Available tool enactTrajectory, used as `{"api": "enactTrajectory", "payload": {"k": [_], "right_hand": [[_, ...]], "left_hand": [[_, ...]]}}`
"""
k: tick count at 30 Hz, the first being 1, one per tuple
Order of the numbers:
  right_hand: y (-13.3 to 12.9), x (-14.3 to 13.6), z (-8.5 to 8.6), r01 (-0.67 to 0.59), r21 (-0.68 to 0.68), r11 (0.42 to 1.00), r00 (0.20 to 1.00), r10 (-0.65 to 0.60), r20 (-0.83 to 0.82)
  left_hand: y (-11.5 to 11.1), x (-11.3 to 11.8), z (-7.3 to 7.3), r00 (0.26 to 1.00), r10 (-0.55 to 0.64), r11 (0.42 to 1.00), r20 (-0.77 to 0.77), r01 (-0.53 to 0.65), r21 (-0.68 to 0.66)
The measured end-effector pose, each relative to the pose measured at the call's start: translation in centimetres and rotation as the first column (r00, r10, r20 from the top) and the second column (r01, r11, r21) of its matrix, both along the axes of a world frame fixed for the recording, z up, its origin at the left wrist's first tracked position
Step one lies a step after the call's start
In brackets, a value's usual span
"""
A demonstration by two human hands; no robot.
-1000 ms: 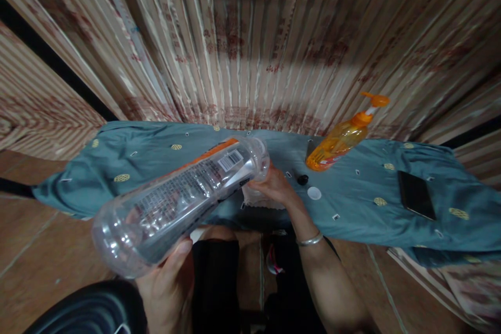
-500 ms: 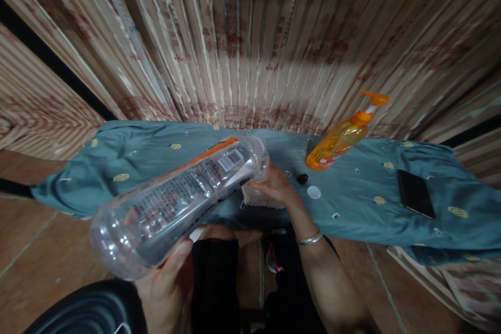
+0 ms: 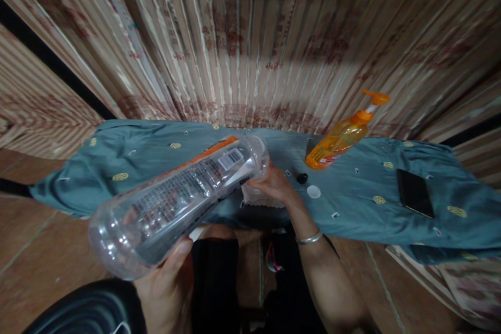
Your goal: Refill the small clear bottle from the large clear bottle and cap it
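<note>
A large clear plastic bottle (image 3: pixel 183 198) with a grey and orange label and a barcode lies tilted across my view, its wide base toward me at lower left and its neck at upper right. My left hand (image 3: pixel 172 271) is closed around its lower part, thumb on the near side. By the neck is my right hand (image 3: pixel 274 183), closed, with a silver bangle at the wrist; the big bottle hides some of its fingers. Those fingers hold a clear plastic container (image 3: pixel 261 197) with a wavy lower edge, mostly covered by the bottle and hand.
On the blue-green cloth (image 3: pixel 352 209) stand an orange pump bottle (image 3: pixel 338 138), a small black cap (image 3: pixel 302 178), a white disc (image 3: pixel 313 191) and a dark phone (image 3: pixel 415 193). A patterned curtain (image 3: pixel 250 62) hangs behind. My knees are below the near edge; a black ribbed object (image 3: pixel 86 308) is at lower left.
</note>
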State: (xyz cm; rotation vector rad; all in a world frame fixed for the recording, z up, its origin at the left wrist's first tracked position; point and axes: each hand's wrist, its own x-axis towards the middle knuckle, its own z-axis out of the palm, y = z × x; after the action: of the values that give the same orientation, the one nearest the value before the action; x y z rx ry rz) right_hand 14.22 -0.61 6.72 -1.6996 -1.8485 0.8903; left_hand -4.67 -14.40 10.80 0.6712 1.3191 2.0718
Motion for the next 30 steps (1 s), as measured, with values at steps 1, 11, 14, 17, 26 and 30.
{"api": "enactTrajectory", "payload": {"k": [1,11,14,17,26,30], "right_hand": [[0.01,0.01,-0.03,0.000,0.002,1.000,1.000,0.000,0.000],[-0.08,-0.02,0.31,-0.013,0.010,1.000,1.000,0.013,0.004],[-0.10,-0.02,0.30,-0.013,0.011,1.000,1.000,0.013,0.008],[-0.12,-0.04,0.27,0.001,0.009,1.000,1.000,-0.001,0.013],[-0.13,-0.11,0.43,0.009,-0.011,1.000,1.000,-0.009,0.017],[-0.03,-0.06,0.27,0.001,-0.018,1.000,1.000,-0.001,0.010]], "left_hand": [[0.02,-0.01,0.03,1.000,0.002,1.000,0.001,-0.002,0.000],[-0.15,-0.39,-0.47,0.999,0.005,1.000,-0.040,-0.005,0.005],[-0.26,-0.48,-0.59,0.998,0.001,1.000,-0.060,-0.002,-0.011],[-0.32,-0.44,-0.54,0.998,-0.007,1.000,-0.055,0.008,0.010],[0.02,-0.30,-0.28,1.000,0.008,1.000,-0.026,-0.008,-0.010],[0.08,-0.21,-0.10,1.000,-0.010,1.000,-0.014,0.010,0.019]]}}
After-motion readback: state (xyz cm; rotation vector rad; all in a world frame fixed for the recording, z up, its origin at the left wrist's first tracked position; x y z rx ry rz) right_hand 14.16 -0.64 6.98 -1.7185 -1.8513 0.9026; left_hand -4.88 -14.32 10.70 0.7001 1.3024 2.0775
